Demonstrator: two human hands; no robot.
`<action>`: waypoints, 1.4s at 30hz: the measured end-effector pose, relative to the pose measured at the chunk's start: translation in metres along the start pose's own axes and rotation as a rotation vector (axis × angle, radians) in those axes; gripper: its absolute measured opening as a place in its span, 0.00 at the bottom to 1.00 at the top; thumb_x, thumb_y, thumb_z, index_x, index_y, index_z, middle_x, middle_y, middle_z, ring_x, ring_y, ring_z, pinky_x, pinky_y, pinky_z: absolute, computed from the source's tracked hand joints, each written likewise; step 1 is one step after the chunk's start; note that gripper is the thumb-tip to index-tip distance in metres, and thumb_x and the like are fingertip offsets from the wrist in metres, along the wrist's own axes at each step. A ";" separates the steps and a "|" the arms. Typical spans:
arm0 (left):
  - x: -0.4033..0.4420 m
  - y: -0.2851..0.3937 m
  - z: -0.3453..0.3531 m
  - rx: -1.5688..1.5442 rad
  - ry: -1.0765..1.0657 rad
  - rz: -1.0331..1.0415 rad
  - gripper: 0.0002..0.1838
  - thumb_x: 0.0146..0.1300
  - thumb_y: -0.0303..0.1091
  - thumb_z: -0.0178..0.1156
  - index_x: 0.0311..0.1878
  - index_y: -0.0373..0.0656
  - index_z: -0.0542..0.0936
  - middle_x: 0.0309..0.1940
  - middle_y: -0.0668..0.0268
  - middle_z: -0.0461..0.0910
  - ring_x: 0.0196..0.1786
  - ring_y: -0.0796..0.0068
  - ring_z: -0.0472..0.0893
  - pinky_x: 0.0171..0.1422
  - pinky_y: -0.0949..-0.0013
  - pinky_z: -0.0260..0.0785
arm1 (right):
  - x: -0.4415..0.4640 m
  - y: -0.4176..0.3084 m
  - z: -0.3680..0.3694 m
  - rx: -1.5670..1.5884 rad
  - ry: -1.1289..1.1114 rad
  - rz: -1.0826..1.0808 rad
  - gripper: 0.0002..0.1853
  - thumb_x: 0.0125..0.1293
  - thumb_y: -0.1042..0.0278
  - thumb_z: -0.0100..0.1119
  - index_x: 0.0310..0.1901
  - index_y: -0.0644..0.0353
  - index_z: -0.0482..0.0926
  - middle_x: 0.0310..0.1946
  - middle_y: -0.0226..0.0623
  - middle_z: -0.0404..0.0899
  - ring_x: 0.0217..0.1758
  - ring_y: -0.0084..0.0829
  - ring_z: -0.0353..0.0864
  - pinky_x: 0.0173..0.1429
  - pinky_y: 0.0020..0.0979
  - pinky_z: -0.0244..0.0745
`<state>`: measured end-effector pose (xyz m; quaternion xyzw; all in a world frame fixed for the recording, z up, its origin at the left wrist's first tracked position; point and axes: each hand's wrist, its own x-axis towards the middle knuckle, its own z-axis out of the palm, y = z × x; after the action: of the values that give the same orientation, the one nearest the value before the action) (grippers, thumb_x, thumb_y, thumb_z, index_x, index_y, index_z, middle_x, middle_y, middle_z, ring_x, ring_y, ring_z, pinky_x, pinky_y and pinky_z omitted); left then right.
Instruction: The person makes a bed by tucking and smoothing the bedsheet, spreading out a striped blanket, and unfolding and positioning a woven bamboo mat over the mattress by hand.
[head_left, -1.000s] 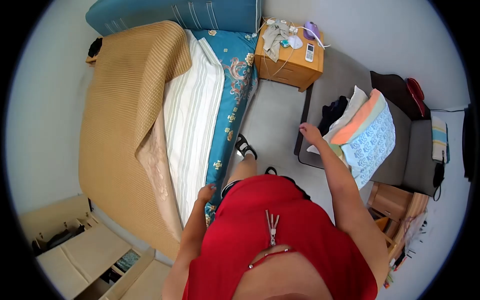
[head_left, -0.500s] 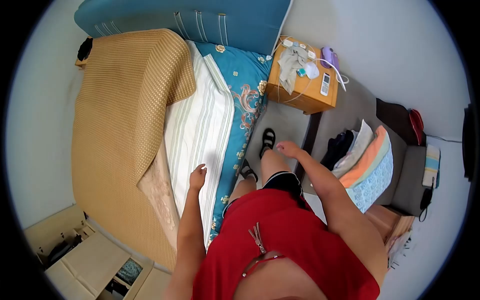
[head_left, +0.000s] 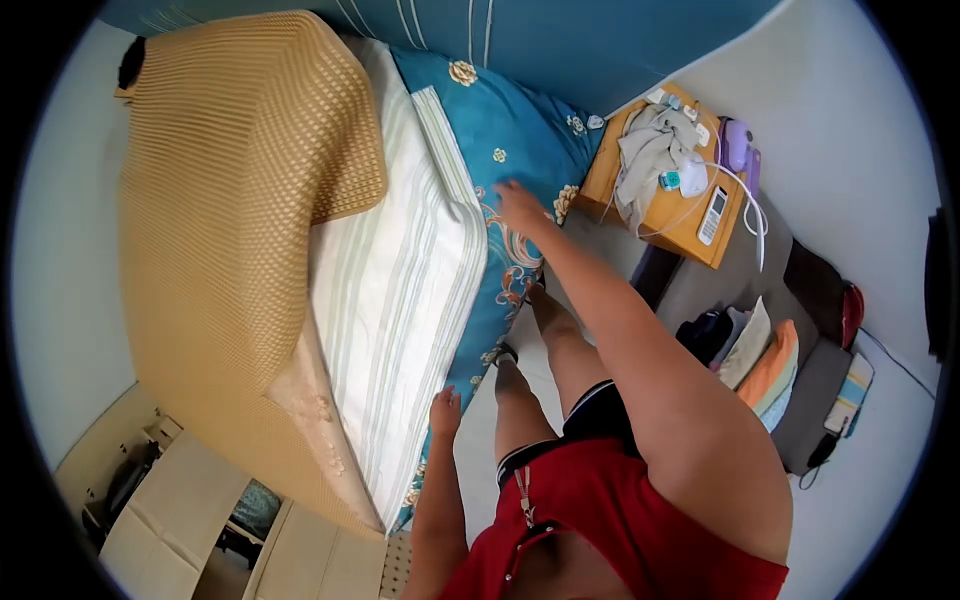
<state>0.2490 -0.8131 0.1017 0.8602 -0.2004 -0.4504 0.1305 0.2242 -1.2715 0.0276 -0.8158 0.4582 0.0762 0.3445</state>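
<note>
My right hand [head_left: 522,210] reaches out over the teal flowered sheet [head_left: 500,110], just right of the folded edge of a white striped sheet [head_left: 390,290]. Its fingers are stretched out with nothing in them; whether they touch the cloth I cannot tell. Lower down, my left hand [head_left: 446,411] hovers by the near side of the bed, at the teal sheet's edge, fingers loosely apart and holding nothing. A tan woven mat [head_left: 220,200], its upper corner folded over, covers the far part of the bed. Between mat and striped sheet shows a peach embroidered cloth [head_left: 315,430].
A wooden nightstand [head_left: 690,225] carries a grey cloth [head_left: 650,150], a white remote [head_left: 712,216], cables and a purple appliance [head_left: 738,145]. Folded clothes and pillows [head_left: 768,362] lie on a grey sofa [head_left: 815,400]. A blue headboard [head_left: 560,40] stands behind the bed; cabinets [head_left: 175,510] are lower left.
My body has turned and leaned towards the bed. My right hand has moved from above the floor to over the teal sheet. My left hand has shifted from the striped sheet to the bed's edge.
</note>
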 end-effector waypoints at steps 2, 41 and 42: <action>0.024 0.018 0.021 0.088 0.130 0.158 0.19 0.57 0.34 0.58 0.52 0.42 0.75 0.44 0.50 0.76 0.45 0.52 0.76 0.49 0.56 0.68 | 0.046 -0.005 0.014 0.095 0.046 -0.045 0.25 0.60 0.65 0.52 0.60 0.56 0.65 0.57 0.49 0.68 0.64 0.47 0.62 0.62 0.41 0.64; 0.158 0.130 -0.002 0.242 0.107 0.333 0.07 0.54 0.30 0.57 0.35 0.41 0.74 0.31 0.59 0.76 0.35 0.55 0.76 0.36 0.55 0.69 | 0.025 -0.058 -0.119 0.098 0.559 -0.748 0.09 0.47 0.71 0.59 0.33 0.55 0.76 0.28 0.38 0.79 0.31 0.40 0.79 0.31 0.37 0.73; 0.156 0.131 -0.005 0.231 0.091 0.343 0.06 0.55 0.32 0.57 0.35 0.41 0.74 0.31 0.58 0.76 0.34 0.54 0.76 0.35 0.54 0.68 | 0.004 -0.075 -0.111 0.045 0.628 -0.927 0.09 0.46 0.72 0.59 0.31 0.52 0.74 0.26 0.32 0.75 0.29 0.35 0.78 0.29 0.34 0.72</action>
<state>0.3033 -1.0007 0.0443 0.8423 -0.3879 -0.3563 0.1147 0.2651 -1.3185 0.1458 -0.9078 0.1336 -0.3397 0.2063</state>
